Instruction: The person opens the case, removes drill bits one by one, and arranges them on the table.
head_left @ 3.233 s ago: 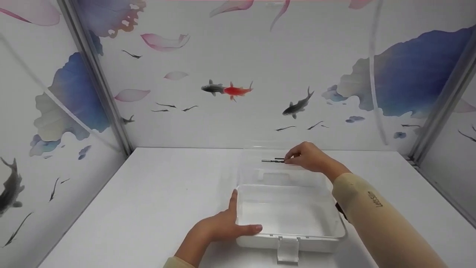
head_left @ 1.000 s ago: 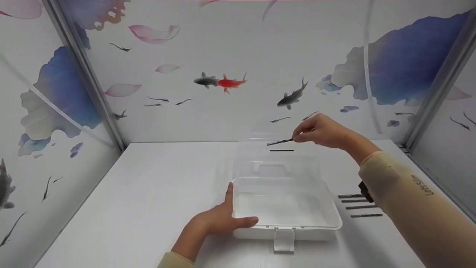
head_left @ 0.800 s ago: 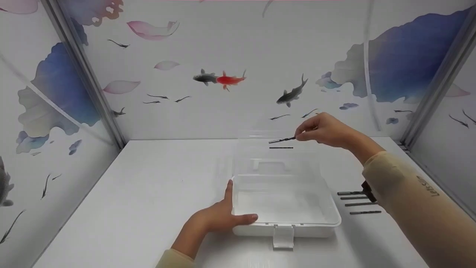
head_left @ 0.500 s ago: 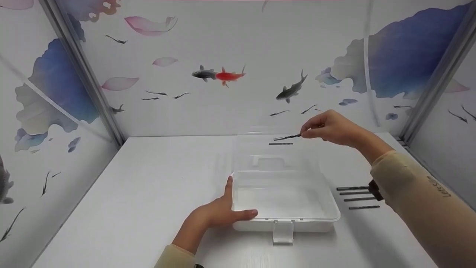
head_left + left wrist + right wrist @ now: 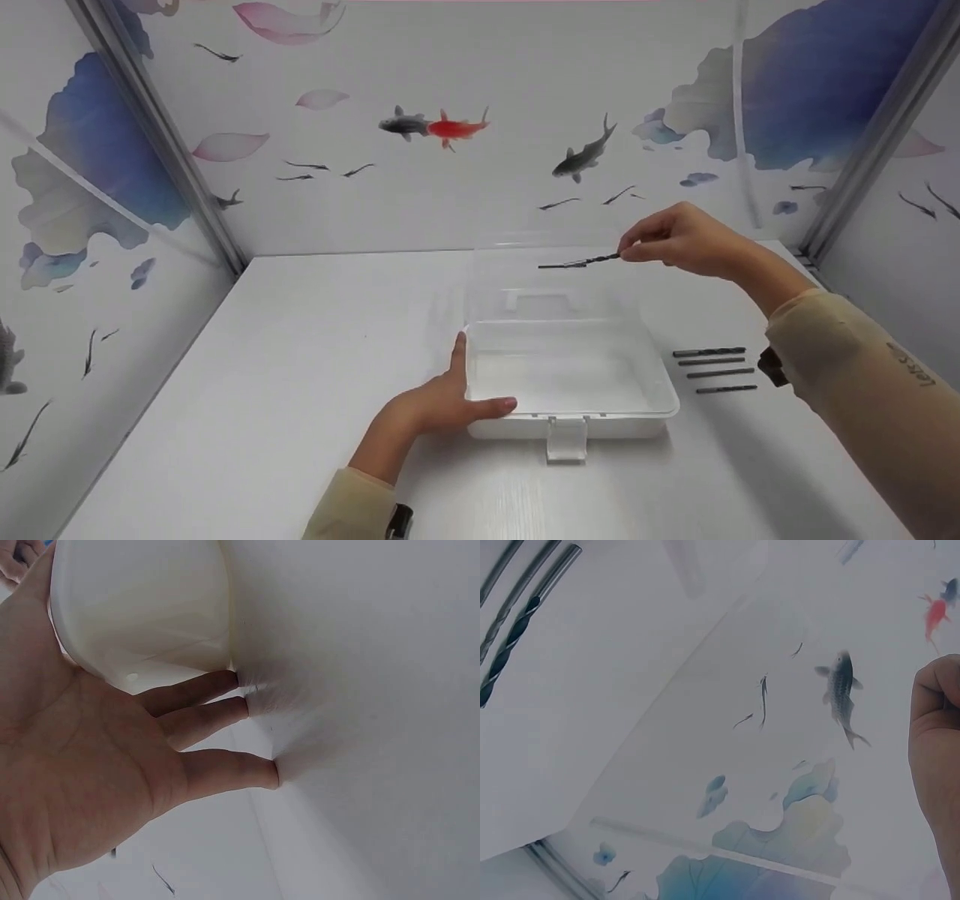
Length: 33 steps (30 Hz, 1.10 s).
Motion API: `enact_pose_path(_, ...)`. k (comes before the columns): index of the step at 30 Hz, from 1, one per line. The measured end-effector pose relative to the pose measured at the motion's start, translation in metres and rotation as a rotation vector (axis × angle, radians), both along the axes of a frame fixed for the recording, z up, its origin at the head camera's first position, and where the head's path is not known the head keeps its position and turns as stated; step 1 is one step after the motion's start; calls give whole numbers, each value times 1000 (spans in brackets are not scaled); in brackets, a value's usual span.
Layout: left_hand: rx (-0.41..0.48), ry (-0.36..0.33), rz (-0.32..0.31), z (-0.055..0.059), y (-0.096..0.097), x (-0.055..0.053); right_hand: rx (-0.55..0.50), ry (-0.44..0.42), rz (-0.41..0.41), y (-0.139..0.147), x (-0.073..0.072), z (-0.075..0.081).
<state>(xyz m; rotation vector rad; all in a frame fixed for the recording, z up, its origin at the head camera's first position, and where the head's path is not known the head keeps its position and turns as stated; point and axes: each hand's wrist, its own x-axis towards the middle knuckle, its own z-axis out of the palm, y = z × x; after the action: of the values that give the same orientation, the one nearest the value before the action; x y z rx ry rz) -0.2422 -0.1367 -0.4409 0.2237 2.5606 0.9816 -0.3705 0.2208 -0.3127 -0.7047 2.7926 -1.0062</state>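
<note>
A white box [image 5: 502, 428] with its clear lid [image 5: 540, 301] tipped back stands mid-table in the head view. My left hand [image 5: 435, 405] rests against its left side, thumb over the front rim. In the left wrist view, this hand's [image 5: 97, 742] fingers [image 5: 225, 769] are straight and their tips reach the table. Above the lid, my right hand [image 5: 686, 240] pinches a drill bit [image 5: 601, 259] by one end. A second, thinner drill bit [image 5: 553, 266] shows through the lid, partly overlapped by the held one; whether it lies in the lid or behind it I cannot tell.
Several drill bits [image 5: 716, 373] lie side by side on the white table [image 5: 315, 360], right of the box under my right forearm. The box's clear front latch [image 5: 567, 440] hangs down. Printed panels [image 5: 525, 67] wall in the table's back and sides.
My right hand has lifted a drill bit and drawn it up and rightward, leaving the thinner one lying. Drill bits beside the box have come out from behind the sleeve. My left hand stays put.
</note>
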Motion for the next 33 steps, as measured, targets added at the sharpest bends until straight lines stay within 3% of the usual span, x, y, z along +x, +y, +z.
enact_pose_path(6, 13, 14, -5, 0, -2, -2, -9, 28, 3, 6, 5, -2)
enact_pose_path(13, -7, 3, -6, 0, -4, 1, -12, -9, 11, 16, 11, -13)
enact_pose_path(23, 5, 17, -5, -3, 2, -2, 39, 20, 34, 35, 20, -17)
enact_pose_path(33, -10, 21, 7, 0, 0, 0, 43, 36, 49, 45, 26, -22)
